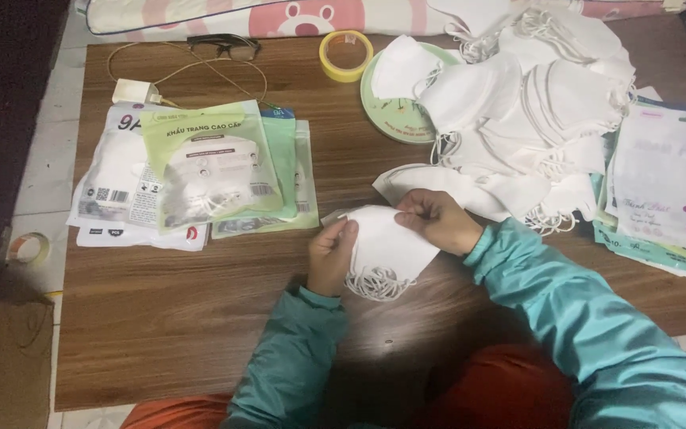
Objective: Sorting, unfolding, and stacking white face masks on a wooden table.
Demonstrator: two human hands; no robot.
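On the wooden bench, left hand and right hand both pinch one white mask, beside packaged masks.

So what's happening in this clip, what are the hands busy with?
A person in teal sleeves sits at a low wooden table, holding a small stack of white face masks between both hands: the left hand grips its left edge, the right hand pinches the top. A big loose pile of white masks lies at upper right, sealed mask packets are stacked at left, and a yellow tape roll sits near the far edge.
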